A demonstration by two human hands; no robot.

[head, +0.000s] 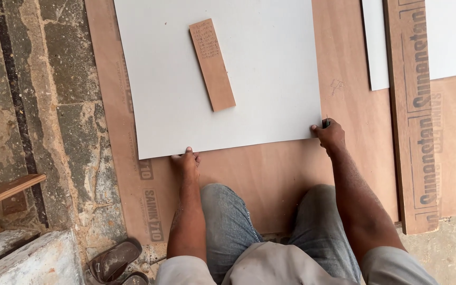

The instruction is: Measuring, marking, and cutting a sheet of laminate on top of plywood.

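White laminate sheet (222, 79): lies flat on a brown plywood board (354, 105) on the floor. Left hand (187, 161) presses its near edge, fingers curled over it. Right hand (329, 134) at the near right corner, closed on a small dark tool (325, 123). Narrow wood strip (212, 64) rests on the sheet.

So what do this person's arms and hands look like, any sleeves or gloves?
Both hands, left and right, are bare, with no gloves, rings or watch showing. The forearms are bare too; short light beige sleeves end near the elbows.
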